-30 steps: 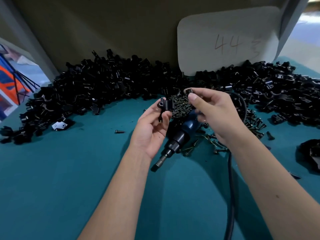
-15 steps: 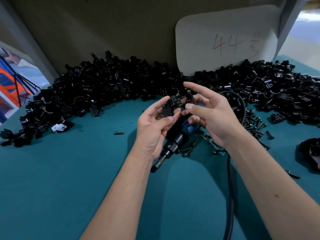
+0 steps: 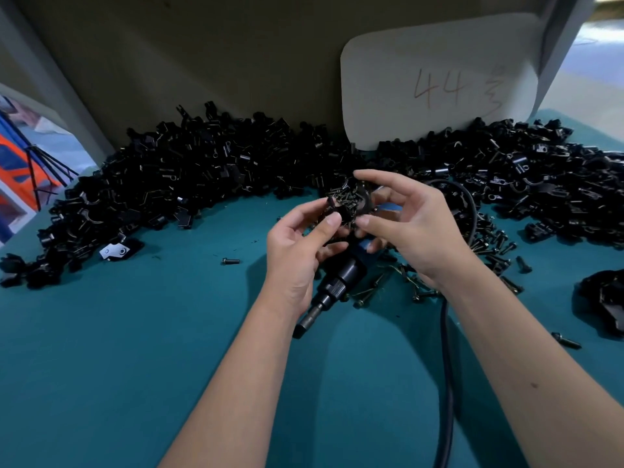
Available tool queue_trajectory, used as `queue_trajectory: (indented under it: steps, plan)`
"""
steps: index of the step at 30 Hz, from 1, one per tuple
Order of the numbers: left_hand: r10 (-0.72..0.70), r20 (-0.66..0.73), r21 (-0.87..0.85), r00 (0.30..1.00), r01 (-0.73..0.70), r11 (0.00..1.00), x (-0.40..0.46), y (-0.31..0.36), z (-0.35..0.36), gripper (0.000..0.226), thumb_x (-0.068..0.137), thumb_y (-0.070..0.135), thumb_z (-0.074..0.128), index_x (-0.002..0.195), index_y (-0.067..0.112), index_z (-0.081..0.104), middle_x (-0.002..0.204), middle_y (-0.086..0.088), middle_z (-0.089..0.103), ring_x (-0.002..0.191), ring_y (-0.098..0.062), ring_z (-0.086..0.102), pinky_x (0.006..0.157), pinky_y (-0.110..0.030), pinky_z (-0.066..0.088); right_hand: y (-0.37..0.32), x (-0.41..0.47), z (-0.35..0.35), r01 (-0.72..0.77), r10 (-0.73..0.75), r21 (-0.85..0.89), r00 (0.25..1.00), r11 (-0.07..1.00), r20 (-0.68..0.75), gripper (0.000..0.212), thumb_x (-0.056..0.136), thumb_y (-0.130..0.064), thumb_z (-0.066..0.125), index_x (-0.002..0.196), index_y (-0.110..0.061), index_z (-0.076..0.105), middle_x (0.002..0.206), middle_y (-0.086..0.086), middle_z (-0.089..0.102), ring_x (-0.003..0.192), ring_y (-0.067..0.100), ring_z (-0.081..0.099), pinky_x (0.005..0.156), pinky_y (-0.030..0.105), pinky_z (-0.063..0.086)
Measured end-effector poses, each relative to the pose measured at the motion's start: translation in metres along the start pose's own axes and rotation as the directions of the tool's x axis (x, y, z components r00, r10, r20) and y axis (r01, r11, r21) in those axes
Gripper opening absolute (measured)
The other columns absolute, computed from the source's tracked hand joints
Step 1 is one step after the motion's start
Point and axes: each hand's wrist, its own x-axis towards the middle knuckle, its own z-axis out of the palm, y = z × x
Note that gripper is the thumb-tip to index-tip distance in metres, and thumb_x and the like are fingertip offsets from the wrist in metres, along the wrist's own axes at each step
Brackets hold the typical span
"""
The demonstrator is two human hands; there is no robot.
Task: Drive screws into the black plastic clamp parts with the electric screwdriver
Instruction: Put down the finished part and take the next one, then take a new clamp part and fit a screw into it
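Left hand [image 3: 297, 244] and right hand [image 3: 418, 228] pinch one clamp part [image 3: 344, 211] above the screwdriver [image 3: 341, 278]

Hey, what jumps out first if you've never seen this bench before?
A long heap of black clamp parts curves along the back of the teal table. At centre, the left hand and right hand work one clamp part above the electric screwdriver lying among loose screws.

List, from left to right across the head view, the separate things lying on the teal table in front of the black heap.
Grey metal plate → lone screw → electric screwdriver → black cable → screw near the right edge.
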Motion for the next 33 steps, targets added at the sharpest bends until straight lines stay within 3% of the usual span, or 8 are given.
queue_trajectory:
  steps: [3, 5, 8, 14, 18, 24, 31, 33]
  plan:
    - [0.008, 0.064, 0.004, 0.998, -0.009, 1.000, -0.001, -0.002, 0.001, 0.030, 0.090, 0.000, 0.072, 0.114, 0.018, 0.076, 0.103, -0.007, 0.075, 0.082, -0.020, 0.073, 0.073, -0.025, 0.060, -0.002, 0.000, -0.001, 0.085, -0.062, -0.231, 0.993, 0.969, 0.104, 0.072, 0.087, 0.022, 0.059, 0.132, -0.033, 0.071, 0.103, 0.006, 0.059, 0.079, 0.022, 0.061, 0.060, 0.029, 0.058]
    - [0.018, 0.067, -0.005, 0.998, -0.018, 1.000, -0.002, -0.002, 0.004, 0.029, 0.084, 0.002, 0.076, 0.108, 0.018, 0.078, 0.104, -0.005, 0.077, 0.089, -0.019, 0.075, 0.076, -0.025, 0.060, -0.004, 0.000, 0.000, 0.101, -0.059, -0.265, 0.985, 0.959, 0.164, 0.070, 0.089, 0.017, 0.055, 0.134, -0.036, 0.070, 0.109, 0.007, 0.058, 0.083, 0.022, 0.061, 0.064, 0.030, 0.059]
    - [0.026, 0.056, -0.022, 0.998, -0.025, 0.999, -0.002, -0.002, 0.006, 0.030, 0.073, 0.008, 0.080, 0.102, 0.017, 0.079, 0.101, -0.002, 0.077, 0.092, -0.017, 0.075, 0.079, -0.027, 0.061, -0.008, -0.003, -0.001, 0.118, -0.068, -0.278, 0.981, 0.953, 0.182, 0.053, 0.097, -0.002, 0.062, 0.135, -0.038, 0.069, 0.108, 0.004, 0.059, 0.090, 0.021, 0.062, 0.067, 0.030, 0.061]
    - [0.025, 0.065, -0.038, 0.998, -0.023, 0.999, -0.003, -0.001, 0.005, 0.043, 0.072, 0.009, 0.082, 0.113, 0.003, 0.072, 0.106, -0.016, 0.076, 0.095, -0.028, 0.075, 0.084, -0.034, 0.062, -0.005, -0.002, -0.006, 0.107, -0.084, -0.349, 0.993, 0.931, 0.080, 0.053, 0.092, -0.007, 0.077, 0.137, -0.032, 0.065, 0.114, -0.009, 0.073, 0.101, 0.014, 0.071, 0.082, 0.039, 0.064]
    - [0.022, 0.075, -0.042, 0.997, -0.019, 0.999, -0.002, 0.000, 0.004, 0.037, 0.071, 0.009, 0.082, 0.107, 0.007, 0.075, 0.098, -0.011, 0.077, 0.091, -0.027, 0.075, 0.081, -0.033, 0.062, -0.006, -0.002, -0.007, 0.112, -0.088, -0.333, 0.992, 0.936, 0.086, 0.037, 0.089, -0.007, 0.080, 0.115, -0.033, 0.076, 0.102, -0.007, 0.078, 0.095, 0.018, 0.074, 0.082, 0.040, 0.063]
    - [0.017, 0.105, -0.026, 0.994, -0.014, 1.000, -0.002, 0.001, 0.004, 0.029, 0.075, 0.009, 0.081, 0.103, 0.013, 0.080, 0.101, -0.013, 0.077, 0.085, -0.023, 0.075, 0.073, -0.026, 0.061, -0.007, 0.001, -0.009, 0.065, -0.037, -0.281, 0.994, 0.958, 0.105, 0.036, 0.086, -0.001, 0.082, 0.117, -0.019, 0.079, 0.095, 0.008, 0.071, 0.079, 0.017, 0.066, 0.067, 0.027, 0.059]
    - [-0.058, 0.039, -0.038, 0.998, 0.059, 0.998, 0.000, 0.000, 0.007, 0.042, 0.071, 0.010, 0.082, 0.111, 0.000, 0.072, 0.099, -0.017, 0.076, 0.075, -0.022, 0.074, 0.067, -0.023, 0.060, -0.010, -0.001, -0.013, 0.071, -0.040, -0.360, 0.995, 0.930, 0.092, 0.026, 0.082, -0.011, 0.088, 0.106, -0.020, 0.078, 0.095, 0.000, 0.078, 0.086, 0.025, 0.074, 0.083, 0.042, 0.063]
    - [-0.073, 0.037, -0.067, 0.997, 0.075, 0.995, -0.001, 0.000, 0.009, 0.041, 0.072, 0.010, 0.081, 0.111, -0.001, 0.072, 0.097, -0.016, 0.077, 0.075, -0.021, 0.074, 0.066, -0.022, 0.060, -0.011, 0.000, -0.012, 0.056, -0.031, -0.341, 0.997, 0.939, 0.076, 0.025, 0.083, -0.011, 0.087, 0.105, -0.018, 0.078, 0.091, 0.003, 0.077, 0.078, 0.023, 0.073, 0.079, 0.041, 0.064]
